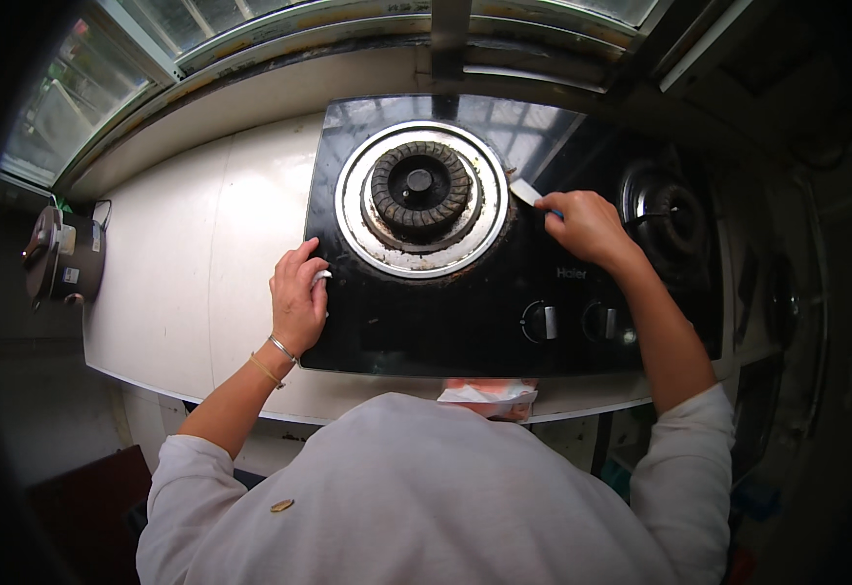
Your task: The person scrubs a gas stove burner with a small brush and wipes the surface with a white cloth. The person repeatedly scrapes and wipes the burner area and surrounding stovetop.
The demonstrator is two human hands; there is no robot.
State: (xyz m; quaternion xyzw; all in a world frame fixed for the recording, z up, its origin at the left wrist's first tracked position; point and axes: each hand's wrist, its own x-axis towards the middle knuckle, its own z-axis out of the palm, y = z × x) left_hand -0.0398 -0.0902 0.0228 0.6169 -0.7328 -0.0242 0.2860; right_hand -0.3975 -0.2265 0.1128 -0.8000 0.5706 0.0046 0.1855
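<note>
A black glass Haier gas cooktop (426,329) lies before me. Its left burner (420,183) sits inside a shiny metal ring (349,227), with brown grime along the ring's edge. My right hand (579,223) grips a small tool with a white flat head (524,192) and a bit of blue at the handle; whether it is a scraper or a brush I cannot tell. The tool's tip meets the glass just right of the ring. At the cooktop's left edge, my left hand (298,296) holds a crumpled white tissue (320,276), mostly hidden by the fingers.
To the right is the second burner (678,212); two control knobs (543,322) sit near the front. A pack of tissues (488,395) lies at the counter's front edge. On the left, a dark pot-shaped appliance (67,252) stands on the white counter (177,270). Windows (96,88) run behind.
</note>
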